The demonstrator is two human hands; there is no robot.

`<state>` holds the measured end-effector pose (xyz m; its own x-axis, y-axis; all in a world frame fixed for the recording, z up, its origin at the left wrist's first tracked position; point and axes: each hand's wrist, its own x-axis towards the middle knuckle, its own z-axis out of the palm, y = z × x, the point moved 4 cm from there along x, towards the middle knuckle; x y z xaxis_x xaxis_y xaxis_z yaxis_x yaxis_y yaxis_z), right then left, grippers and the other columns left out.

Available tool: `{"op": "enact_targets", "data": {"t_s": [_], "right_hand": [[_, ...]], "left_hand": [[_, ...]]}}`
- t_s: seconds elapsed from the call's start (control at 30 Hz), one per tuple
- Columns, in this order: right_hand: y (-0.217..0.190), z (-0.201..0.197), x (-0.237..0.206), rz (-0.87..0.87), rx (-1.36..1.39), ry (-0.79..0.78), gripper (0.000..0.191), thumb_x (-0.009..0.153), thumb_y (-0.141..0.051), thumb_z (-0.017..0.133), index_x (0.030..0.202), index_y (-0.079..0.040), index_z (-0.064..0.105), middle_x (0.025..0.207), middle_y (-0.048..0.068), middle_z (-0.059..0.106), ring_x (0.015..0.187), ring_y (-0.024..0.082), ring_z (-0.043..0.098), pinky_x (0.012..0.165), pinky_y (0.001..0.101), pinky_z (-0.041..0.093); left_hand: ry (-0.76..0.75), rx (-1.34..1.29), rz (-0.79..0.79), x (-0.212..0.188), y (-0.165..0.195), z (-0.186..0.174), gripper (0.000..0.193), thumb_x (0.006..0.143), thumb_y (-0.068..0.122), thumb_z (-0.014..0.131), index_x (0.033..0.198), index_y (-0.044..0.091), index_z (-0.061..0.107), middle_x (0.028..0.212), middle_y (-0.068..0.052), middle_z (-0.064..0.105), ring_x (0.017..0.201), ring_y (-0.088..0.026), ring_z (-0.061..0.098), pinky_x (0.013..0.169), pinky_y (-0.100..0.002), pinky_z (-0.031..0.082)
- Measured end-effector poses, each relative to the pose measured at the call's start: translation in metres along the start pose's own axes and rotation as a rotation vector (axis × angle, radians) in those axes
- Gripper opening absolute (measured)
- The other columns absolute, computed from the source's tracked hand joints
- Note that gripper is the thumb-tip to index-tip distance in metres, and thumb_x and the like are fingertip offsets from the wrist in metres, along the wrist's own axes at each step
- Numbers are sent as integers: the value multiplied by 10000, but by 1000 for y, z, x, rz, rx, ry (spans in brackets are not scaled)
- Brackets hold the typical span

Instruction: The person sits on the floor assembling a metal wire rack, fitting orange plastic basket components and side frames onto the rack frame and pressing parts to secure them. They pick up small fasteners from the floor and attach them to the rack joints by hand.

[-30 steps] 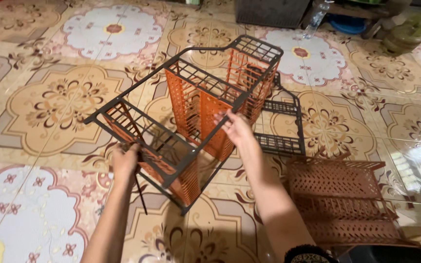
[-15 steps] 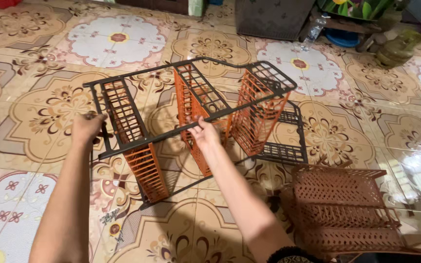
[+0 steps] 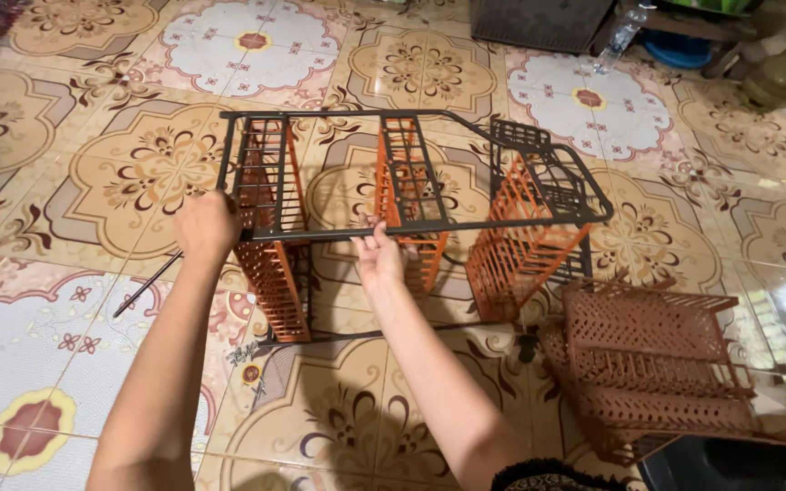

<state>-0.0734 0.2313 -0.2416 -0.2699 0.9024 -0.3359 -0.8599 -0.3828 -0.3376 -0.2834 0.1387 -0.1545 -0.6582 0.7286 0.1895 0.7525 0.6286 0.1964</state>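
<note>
Both forearms are bare from the bottom edge of the view to the wrists, with no sleeves, watch or bracelets showing. The left hand (image 3: 204,225) carries no ring or glove that can be seen. The right hand (image 3: 379,257) is likewise bare. By the right elbow a scrap of dark fabric (image 3: 548,475) with a lacy, scalloped edge shows.

Dark metal wire rack frame (image 3: 411,173) with three orange slatted shelves hanging down, lying on its side on patterned tile floor. Near rail being gripped at two spots.
</note>
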Motion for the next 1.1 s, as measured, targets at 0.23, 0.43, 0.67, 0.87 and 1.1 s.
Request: {"op": "enact_targets", "data": {"t_s": [0.23, 0.43, 0.67, 0.87, 1.1], "right_hand": [[0, -20, -22, 36, 72, 22, 69, 868, -42, 431, 918, -2, 456, 1050, 153, 569, 1056, 272, 534, 938, 484, 399], [15, -42, -46, 54, 56, 51, 165, 880, -45, 387, 951, 82, 464, 1008, 211, 547, 1029, 297, 524, 917, 418, 378], [42, -57, -90, 131, 36, 120, 191, 845, -25, 436, 1008, 75, 443, 1061, 149, 536, 1081, 240, 495, 932, 356, 366], [48, -68, -116, 354, -113, 161, 232, 814, -10, 449, 1029, 74, 429, 1148, 143, 461, 1124, 316, 474, 973, 376, 398], [-41, -69, -144, 555, -568, -283, 151, 798, -56, 509, 940, -5, 501, 990, 175, 576, 914, 302, 561, 793, 361, 479]], "left_hand": [[-73, 25, 81, 18, 26, -4, 235, 729, 276, 606, 805, 59, 658, 837, -197, 629, 785, -337, 609, 673, -423, 486], [-17, -5, 129, 25, 39, 6, 214, 687, 240, 612, 779, 52, 653, 807, -181, 621, 745, -329, 607, 636, -416, 484], [-6, -1, 164, 24, 31, 27, 135, 751, 219, 588, 797, 117, 663, 776, -153, 631, 726, -308, 611, 624, -402, 487], [533, -16, 376, -6, 31, 6, 170, 713, 99, 582, 870, 87, 645, 976, -110, 625, 776, -274, 601, 608, -363, 481], [53, -463, 332, -93, 57, -5, 99, 692, 93, 624, 789, 91, 648, 766, -117, 608, 664, -262, 594, 604, -381, 470]]}}
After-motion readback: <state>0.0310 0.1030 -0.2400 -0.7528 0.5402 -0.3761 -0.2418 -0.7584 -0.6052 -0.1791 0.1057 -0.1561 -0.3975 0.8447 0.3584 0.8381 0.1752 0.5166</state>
